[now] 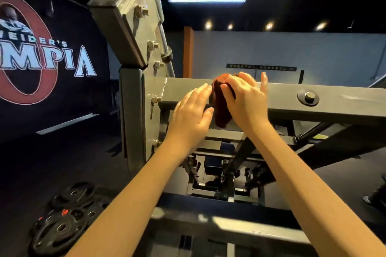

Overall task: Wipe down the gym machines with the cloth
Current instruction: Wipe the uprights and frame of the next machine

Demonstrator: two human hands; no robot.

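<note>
Your right grip [244,98] lies wide over the dark red cloth [221,117], fingers flat, pressing it against the grey crossbeam [344,98] of the machine. The cloth hangs down the beam's front face, just toward 12 o'clock from frame centre. Your left grip [192,112] is also wide, fingers straight, at 9 o'clock of the cloth; contact with it cannot be confirmed. Weight plates [62,221] lie on the floor at 7 o'clock.
</note>
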